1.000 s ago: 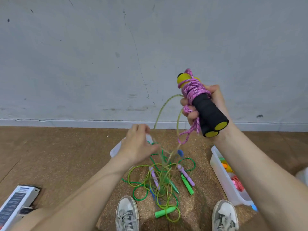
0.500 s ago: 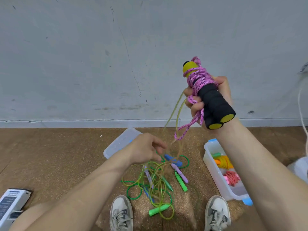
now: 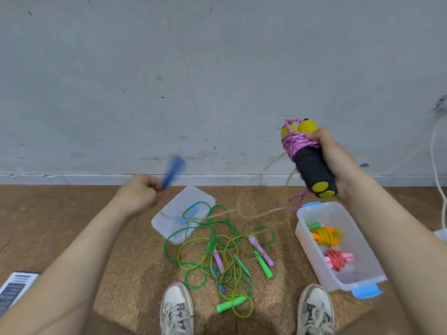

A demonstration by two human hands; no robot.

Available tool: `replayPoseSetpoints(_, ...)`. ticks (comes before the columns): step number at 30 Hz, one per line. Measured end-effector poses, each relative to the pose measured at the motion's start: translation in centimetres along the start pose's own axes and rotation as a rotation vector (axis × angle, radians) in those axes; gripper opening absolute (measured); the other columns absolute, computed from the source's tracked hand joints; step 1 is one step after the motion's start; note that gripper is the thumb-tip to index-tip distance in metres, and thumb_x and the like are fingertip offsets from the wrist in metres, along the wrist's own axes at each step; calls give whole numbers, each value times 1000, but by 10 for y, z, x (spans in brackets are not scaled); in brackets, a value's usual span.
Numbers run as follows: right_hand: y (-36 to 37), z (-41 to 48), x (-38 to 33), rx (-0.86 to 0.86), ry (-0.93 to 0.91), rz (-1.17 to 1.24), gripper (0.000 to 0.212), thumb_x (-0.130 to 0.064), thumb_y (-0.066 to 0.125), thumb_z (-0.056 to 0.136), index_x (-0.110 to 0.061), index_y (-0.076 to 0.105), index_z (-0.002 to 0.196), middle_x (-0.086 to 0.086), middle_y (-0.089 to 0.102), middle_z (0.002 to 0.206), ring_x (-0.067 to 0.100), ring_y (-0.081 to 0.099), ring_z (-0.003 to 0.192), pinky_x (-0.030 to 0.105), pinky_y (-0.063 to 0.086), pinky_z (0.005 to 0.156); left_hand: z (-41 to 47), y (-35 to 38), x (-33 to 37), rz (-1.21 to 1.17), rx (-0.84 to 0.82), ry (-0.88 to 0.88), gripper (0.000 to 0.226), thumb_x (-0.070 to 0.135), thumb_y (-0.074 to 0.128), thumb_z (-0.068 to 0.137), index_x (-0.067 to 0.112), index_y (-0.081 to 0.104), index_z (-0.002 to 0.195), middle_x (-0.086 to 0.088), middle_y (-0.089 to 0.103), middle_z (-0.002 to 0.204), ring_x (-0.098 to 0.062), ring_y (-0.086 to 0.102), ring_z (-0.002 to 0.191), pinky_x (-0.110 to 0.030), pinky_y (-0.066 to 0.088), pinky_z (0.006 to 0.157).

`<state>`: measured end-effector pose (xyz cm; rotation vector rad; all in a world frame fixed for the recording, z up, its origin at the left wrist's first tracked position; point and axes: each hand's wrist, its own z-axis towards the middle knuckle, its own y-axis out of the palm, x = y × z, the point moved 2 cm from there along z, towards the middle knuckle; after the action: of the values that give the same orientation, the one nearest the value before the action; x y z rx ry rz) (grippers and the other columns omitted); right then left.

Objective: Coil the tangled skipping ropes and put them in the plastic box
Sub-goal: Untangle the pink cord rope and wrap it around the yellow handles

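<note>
My right hand [image 3: 335, 158] grips a coiled pink skipping rope [image 3: 296, 145] wound round its two black foam handles [image 3: 314, 171], held up above the plastic box [image 3: 314, 252]. My left hand [image 3: 139, 193] holds a blurred blue handle [image 3: 173, 170] lifted off the floor, with a yellowish rope [image 3: 254, 213] trailing from it across the floor toward my right hand. A tangle of green and yellow ropes [image 3: 217, 252] with purple, green and blue handles lies on the floor between my shoes. Inside the box lie a coiled orange rope [image 3: 325, 235] and a coiled red rope [image 3: 337, 259].
The box's clear lid [image 3: 174, 213] lies upside down on the floor behind the tangle. A printed carton [image 3: 12, 288] sits at the bottom left. A white cable [image 3: 437, 180] hangs along the wall at the far right. My two shoes [image 3: 177, 308] frame the pile.
My left hand has picked a blue handle out of the tangle and raised it up and to the left. My right hand with the pink rope has tilted and dropped lower.
</note>
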<state>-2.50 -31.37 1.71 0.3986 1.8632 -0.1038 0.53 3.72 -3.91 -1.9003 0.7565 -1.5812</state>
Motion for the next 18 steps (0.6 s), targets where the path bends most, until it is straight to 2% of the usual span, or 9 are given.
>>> replayPoseSetpoints(2, 11, 1, 2, -104, 49, 158, 27, -37, 49, 87, -12, 59, 88, 5, 55, 64, 16, 52, 42, 16, 40, 38, -7, 16, 1, 596, -178, 16, 15, 14, 59, 83, 17, 70, 93, -6, 70, 85, -25, 64, 84, -27, 44, 70)
replayPoseSetpoints(4, 24, 1, 5, -199, 89, 300, 32, -38, 45, 87, -10, 54, 99, 6, 50, 66, 15, 47, 41, 16, 38, 34, -18, 38, 17, 803, -154, 172, 24, 28, 56, 82, 19, 68, 101, -5, 70, 99, -22, 63, 93, -26, 44, 71)
replayPoseSetpoints(7, 46, -1, 6, -314, 139, 481, 31, -38, 43, 87, -12, 51, 101, 5, 44, 67, 13, 42, 41, 16, 36, 31, -49, 77, 59, 232, -297, 400, 20, 30, 59, 84, 16, 72, 89, 1, 70, 82, -3, 58, 74, -19, 45, 73)
replayPoseSetpoints(8, 53, -2, 6, -342, 146, 532, 30, -38, 43, 87, -12, 51, 100, 4, 43, 67, 13, 41, 41, 16, 36, 31, -59, 91, 70, 45, -413, 394, 20, 30, 64, 85, 18, 72, 99, 6, 70, 88, 2, 60, 81, -17, 47, 81)
replayPoseSetpoints(10, 63, -4, 8, -383, 159, 630, 29, -38, 43, 87, -13, 52, 99, 4, 43, 68, 12, 41, 43, 16, 36, 31, -68, 115, 80, -146, -577, 313, 54, 34, 68, 85, 17, 52, 134, 6, 63, 121, -2, 59, 109, -23, 44, 100)
replayPoseSetpoints(12, 70, -8, 8, -416, 165, 721, 29, -38, 43, 87, -12, 52, 95, 4, 43, 71, 11, 41, 43, 18, 38, 32, -68, 130, 86, -320, -617, 191, 72, 31, 68, 86, 15, 32, 146, 0, 49, 139, -8, 52, 122, -23, 42, 101)
replayPoseSetpoints(14, 74, -11, 8, -442, 158, 785, 29, -38, 43, 87, -11, 51, 91, 4, 44, 75, 12, 42, 43, 19, 40, 33, -60, 134, 92, -440, -502, 170, 53, 25, 68, 87, 16, 47, 135, -2, 58, 127, -10, 56, 112, -24, 46, 91)
replayPoseSetpoints(17, 72, -10, 3, -397, 131, 768, 29, -37, 45, 87, -9, 55, 88, 10, 51, 93, 12, 49, 44, 19, 42, 36, -47, 124, 93, -500, -270, 206, 4, 16, 68, 86, 16, 71, 88, -2, 69, 86, -14, 61, 80, -28, 48, 77)
replayPoseSetpoints(18, 70, -7, 2, -352, 120, 731, 28, -36, 46, 87, -10, 56, 87, 13, 52, 98, 13, 53, 47, 19, 43, 37, -43, 119, 93, -519, -242, 209, 10, 11, 67, 85, 17, 71, 79, -4, 70, 78, -15, 63, 75, -28, 50, 77)
